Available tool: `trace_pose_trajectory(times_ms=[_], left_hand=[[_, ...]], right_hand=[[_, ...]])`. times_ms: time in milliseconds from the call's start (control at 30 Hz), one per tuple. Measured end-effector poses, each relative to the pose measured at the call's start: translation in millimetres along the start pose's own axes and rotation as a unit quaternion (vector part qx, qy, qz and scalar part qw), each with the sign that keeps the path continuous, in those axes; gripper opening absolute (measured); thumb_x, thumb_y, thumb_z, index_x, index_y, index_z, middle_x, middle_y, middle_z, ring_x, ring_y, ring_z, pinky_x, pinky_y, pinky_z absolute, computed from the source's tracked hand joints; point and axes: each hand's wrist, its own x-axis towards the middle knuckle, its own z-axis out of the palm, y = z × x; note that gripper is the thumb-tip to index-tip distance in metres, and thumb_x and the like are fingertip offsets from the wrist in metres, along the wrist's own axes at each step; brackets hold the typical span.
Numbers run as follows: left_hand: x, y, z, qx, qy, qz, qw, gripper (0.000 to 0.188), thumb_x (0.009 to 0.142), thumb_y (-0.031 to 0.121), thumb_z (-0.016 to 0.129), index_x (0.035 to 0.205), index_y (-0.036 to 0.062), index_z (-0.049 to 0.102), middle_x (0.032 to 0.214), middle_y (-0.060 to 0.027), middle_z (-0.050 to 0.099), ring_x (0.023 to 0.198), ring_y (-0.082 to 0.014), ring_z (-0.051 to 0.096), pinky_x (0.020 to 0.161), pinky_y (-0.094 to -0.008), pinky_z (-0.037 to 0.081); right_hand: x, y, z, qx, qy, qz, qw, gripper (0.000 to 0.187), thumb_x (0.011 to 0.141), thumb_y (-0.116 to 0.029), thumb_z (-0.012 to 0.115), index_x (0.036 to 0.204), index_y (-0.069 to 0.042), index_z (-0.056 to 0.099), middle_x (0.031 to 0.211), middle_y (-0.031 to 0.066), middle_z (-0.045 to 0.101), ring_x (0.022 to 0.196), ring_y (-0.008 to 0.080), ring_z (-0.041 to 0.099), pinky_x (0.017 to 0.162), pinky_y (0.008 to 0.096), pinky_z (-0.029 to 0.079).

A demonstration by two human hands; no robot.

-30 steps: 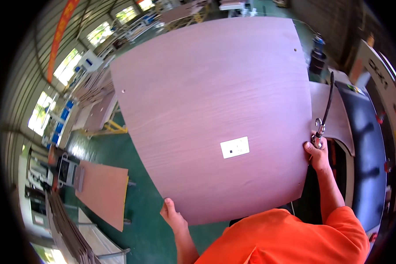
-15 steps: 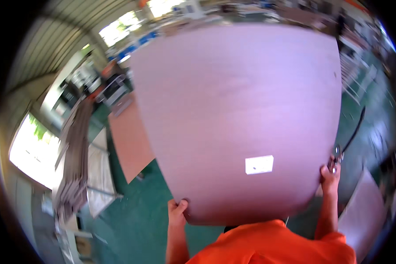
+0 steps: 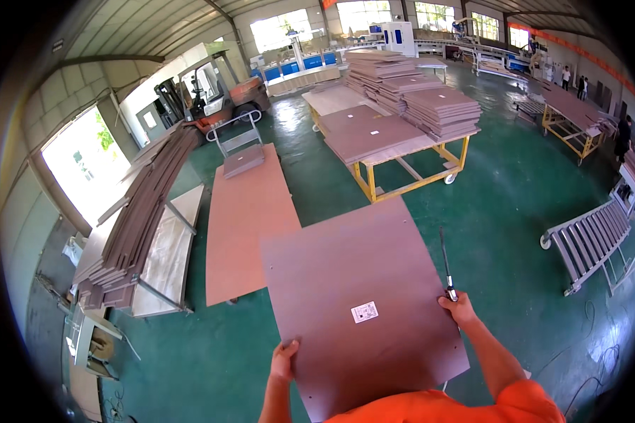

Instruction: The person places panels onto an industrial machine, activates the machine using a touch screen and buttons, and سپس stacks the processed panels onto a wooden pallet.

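A mauve-brown square board (image 3: pixel 346 271) with a white label (image 3: pixel 365 312) and small holes near its corners is held out in front of my body. My left hand (image 3: pixel 283 359) is closed on the board's left edge, thumb on the upper face. Across from it, my right hand (image 3: pixel 458 310) grips the right edge. That same hand also holds a slim tool (image 3: pixel 449 282) with a silver metal part and a thin black rod pointing away from me. The fingers under the board are hidden.
Ahead, a yellow-framed wheeled table (image 3: pixel 374 180) carries stacked boards (image 3: pixel 430 106). Left of it, a long orange-brown sheet (image 3: pixel 243 225) lies beside a rack of long panels (image 3: pixel 148 190). A forklift (image 3: pixel 212 99) stands farther back. A roller conveyor (image 3: pixel 589 236) is at right; people (image 3: pixel 566 77) stand far off.
The board has come down from nearly upright to a flatter tilt, uncovering the table and stacks behind it. Both hands have kept their hold, and my right hand has moved leftward and lower.
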Motion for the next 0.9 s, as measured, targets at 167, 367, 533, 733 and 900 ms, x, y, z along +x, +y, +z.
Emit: trace_pose_trajectory(times_ms=[167,367,533,733,900], left_hand=[[135,-6,-7,0.092,0.083,-0.023,0.992,0.039,0.084,0.02,0.071,0.113,-0.0044,0.062,0.103,-0.0127,0.068,0.091,-0.0225,0.065,0.079,-0.0371,0.054],[300,93,76,0.191,0.089,-0.059,0.976,0.037,0.083,0.023,0.073,0.105,-0.006,0.066,0.094,-0.0101,0.069,0.081,-0.0179,0.066,0.071,-0.0313,0.052],[462,162,149,0.29,0.037,-0.034,0.956,0.043,0.083,0.027,0.071,0.108,-0.0073,0.065,0.096,-0.0124,0.069,0.083,-0.0186,0.065,0.071,-0.0317,0.052],[655,226,204,0.331,0.062,-0.038,0.941,0.043,0.083,0.029,0.071,0.107,-0.0068,0.066,0.096,-0.0128,0.069,0.087,-0.0209,0.066,0.073,-0.0343,0.052],[764,298,234,0.281,0.103,-0.083,0.951,0.042,0.084,0.027,0.07,0.109,-0.0066,0.064,0.096,-0.0138,0.068,0.087,-0.0219,0.066,0.074,-0.0353,0.053]], right_hand=[[172,-14,51,-0.005,0.047,-0.022,0.999,0.03,0.078,-0.021,0.076,0.068,-0.007,0.052,0.063,-0.0067,0.043,0.059,0.0064,0.037,0.049,0.0306,0.03],[313,-59,76,-0.023,0.124,0.004,0.992,0.027,0.079,-0.021,0.073,0.069,-0.009,0.051,0.063,-0.0069,0.04,0.058,0.0064,0.033,0.05,0.0296,0.027],[440,-80,92,0.03,0.186,0.03,0.982,0.024,0.08,-0.018,0.071,0.071,-0.008,0.052,0.065,-0.0069,0.039,0.06,0.0063,0.033,0.051,0.0298,0.027],[626,-106,137,0.057,0.151,0.031,0.986,0.026,0.079,-0.016,0.072,0.068,-0.009,0.05,0.064,-0.0069,0.039,0.06,0.0065,0.032,0.051,0.0294,0.027],[784,-161,191,0.04,0.091,0.029,0.995,0.029,0.077,-0.017,0.074,0.064,-0.01,0.049,0.063,-0.0078,0.038,0.059,0.006,0.032,0.05,0.0296,0.026]])
